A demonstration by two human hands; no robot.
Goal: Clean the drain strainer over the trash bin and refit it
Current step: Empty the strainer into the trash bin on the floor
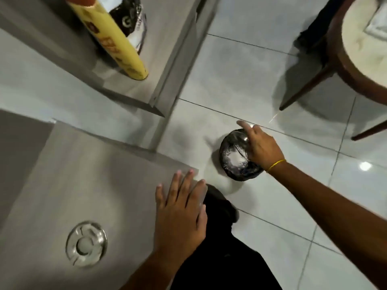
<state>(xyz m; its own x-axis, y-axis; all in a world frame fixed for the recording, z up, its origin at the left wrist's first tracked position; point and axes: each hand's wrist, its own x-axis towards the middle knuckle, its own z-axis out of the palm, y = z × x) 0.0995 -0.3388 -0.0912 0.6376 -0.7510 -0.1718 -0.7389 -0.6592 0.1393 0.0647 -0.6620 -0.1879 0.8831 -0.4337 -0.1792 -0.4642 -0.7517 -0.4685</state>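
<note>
Left hand (180,208): open, fingers spread flat on the sink's (83,164) right edge, holding nothing. Right hand (260,146): over the black-lined trash bin (234,158) on the floor; grip cannot be told. Sink drain (86,243): near the front edge.

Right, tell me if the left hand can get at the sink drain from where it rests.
Probably yes. The left hand lies flat on the sink's front edge, and the drain sits open in the basin just beside it, with nothing between them.

Right hand (258,146) over trash bin (236,158); left hand (182,214) flat on sink (83,174) edge.
</note>
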